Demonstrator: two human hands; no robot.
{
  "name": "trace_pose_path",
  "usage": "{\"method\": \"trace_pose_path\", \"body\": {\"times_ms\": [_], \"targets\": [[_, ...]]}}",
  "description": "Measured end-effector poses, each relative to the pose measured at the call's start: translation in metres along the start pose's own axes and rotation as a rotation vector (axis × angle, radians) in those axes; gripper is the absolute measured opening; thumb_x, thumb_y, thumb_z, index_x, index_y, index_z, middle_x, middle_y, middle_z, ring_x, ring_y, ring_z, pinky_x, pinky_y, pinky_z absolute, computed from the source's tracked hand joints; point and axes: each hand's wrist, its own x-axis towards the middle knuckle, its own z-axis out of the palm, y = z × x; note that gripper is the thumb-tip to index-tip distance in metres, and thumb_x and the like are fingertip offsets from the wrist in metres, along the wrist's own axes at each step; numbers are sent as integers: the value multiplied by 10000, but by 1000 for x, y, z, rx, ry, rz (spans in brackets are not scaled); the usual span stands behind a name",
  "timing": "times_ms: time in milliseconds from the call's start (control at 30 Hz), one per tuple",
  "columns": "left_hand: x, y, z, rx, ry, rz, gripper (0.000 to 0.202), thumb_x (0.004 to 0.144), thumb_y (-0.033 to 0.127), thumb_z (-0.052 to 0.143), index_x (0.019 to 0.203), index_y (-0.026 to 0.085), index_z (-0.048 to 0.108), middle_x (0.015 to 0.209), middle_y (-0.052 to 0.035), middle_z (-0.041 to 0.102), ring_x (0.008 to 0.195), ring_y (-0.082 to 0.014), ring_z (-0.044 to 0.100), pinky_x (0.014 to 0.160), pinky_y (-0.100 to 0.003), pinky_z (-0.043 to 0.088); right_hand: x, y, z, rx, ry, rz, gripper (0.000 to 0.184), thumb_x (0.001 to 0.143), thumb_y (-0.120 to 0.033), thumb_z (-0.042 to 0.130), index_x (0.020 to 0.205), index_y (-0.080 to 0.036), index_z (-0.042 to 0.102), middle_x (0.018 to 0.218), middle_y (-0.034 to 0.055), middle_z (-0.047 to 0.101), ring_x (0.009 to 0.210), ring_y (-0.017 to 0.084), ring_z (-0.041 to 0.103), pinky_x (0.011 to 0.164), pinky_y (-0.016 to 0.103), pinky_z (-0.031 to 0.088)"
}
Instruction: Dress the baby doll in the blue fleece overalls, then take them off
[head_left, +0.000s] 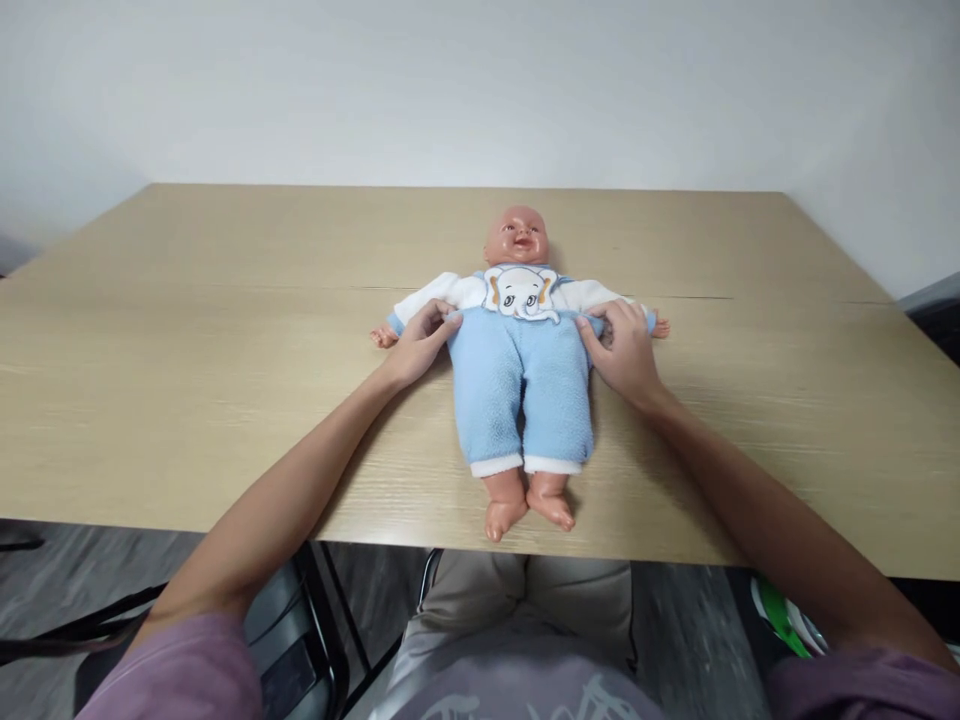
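A baby doll [517,238] lies on its back on the table, head away from me and bare feet near the front edge. It wears light blue fleece pants [491,385] with white cuffs and a white top [466,290] with an elephant bib [519,293]. My left hand [424,340] pinches the waistband at the left side. At the right side, my right hand [621,350] grips the waistband between thumb and fingers. The doll's arms stretch out sideways, beyond both of my hands.
The wooden table [225,380] reaches back to a white wall [465,90]. A black chair or bag [292,640] stands below the front edge at left. Something green and white [787,615] shows under the table at right.
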Motion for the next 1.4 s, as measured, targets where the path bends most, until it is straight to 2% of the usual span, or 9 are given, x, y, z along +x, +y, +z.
{"method": "trace_pose_path", "body": {"times_ms": [133, 367, 533, 600, 800, 933, 1133, 1333, 1400], "targets": [[-3, -2, 2, 148, 25, 71, 382, 1103, 629, 610, 1102, 249, 579, 1027, -30, 623, 900, -205, 546, 890, -353, 481, -7, 15, -22, -267, -17, -77, 179, 1084, -395, 618, 1160, -253, 695, 1253, 175, 763, 1249, 433, 643, 1171, 660, 469], [-1, -11, 7, 299, 145, 248, 373, 1153, 607, 580, 1173, 234, 591, 1111, -80, 676, 950, -229, 604, 928, -408, 521, -10, 67, -54, -430, -23, -102, 641, 990, -571, 713, 1475, -157, 646, 1424, 243, 728, 1315, 481, 656, 1160, 664, 496], [15, 7, 18, 292, 319, 305, 417, 1163, 661, 577, 1272, 259, 587, 1259, -109, 697, 992, -230, 632, 947, -423, 563, -5, 97, -58, -386, -112, -116, 572, 956, -679, 722, 1298, -221, 743, 1224, 183, 818, 1209, 443, 722, 1262, 718, 434], [29, 26, 29, 336, 286, 407, 444, 1163, 689, 559, 1267, 261, 610, 1289, -125, 705, 1061, -257, 660, 996, -454, 574, -1, 102, -60, -331, -100, -135, 535, 932, -704, 762, 1197, -239, 761, 1155, 162, 834, 1172, 430, 742, 1300, 728, 401], [83, 80, 87, 552, -140, 664, 456, 1105, 616, 663, 1347, 230, 658, 1429, -191, 706, 1397, -401, 629, 1265, -601, 456, 2, 88, -67, -33, 0, -41, 622, 831, -730, 927, 1163, -221, 793, 1143, 165, 837, 1080, 396, 784, 1037, 594, 621], [104, 88, 123, 738, -379, 588, 758, 888, 573, 887, 1480, 169, 643, 1527, -218, 698, 1381, -444, 616, 1213, -593, 470, -2, 64, -59, 301, 53, 82, 698, 799, -677, 1000, 1300, -234, 801, 1279, 153, 837, 1198, 387, 806, 1101, 567, 652], [102, 81, 132, 746, -317, 511, 526, 933, 417, 779, 1385, 154, 725, 1367, -186, 782, 1256, -415, 651, 1134, -568, 474, -10, 47, -34, 703, -37, 208, 889, 861, -671, 976, 1595, -305, 634, 1556, 160, 732, 1431, 388, 743, 1234, 564, 636], [100, 63, 118, 455, -130, 530, 492, 948, 441, 771, 1348, 157, 734, 1318, -164, 796, 1193, -365, 695, 1122, -526, 529, -22, 50, -26, 551, -182, 147, 1048, 842, -611, 1016, 1718, -353, 503, 1557, 152, 715, 1356, 368, 743, 1245, 621, 619], [99, 58, 114, 328, -65, 528, 514, 946, 484, 787, 1351, 170, 735, 1319, -152, 804, 1215, -358, 714, 1137, -517, 549, -24, 48, -24, 469, -248, 92, 960, 887, -596, 982, 1698, -328, 545, 1550, 165, 723, 1374, 379, 734, 1265, 643, 592]]}}
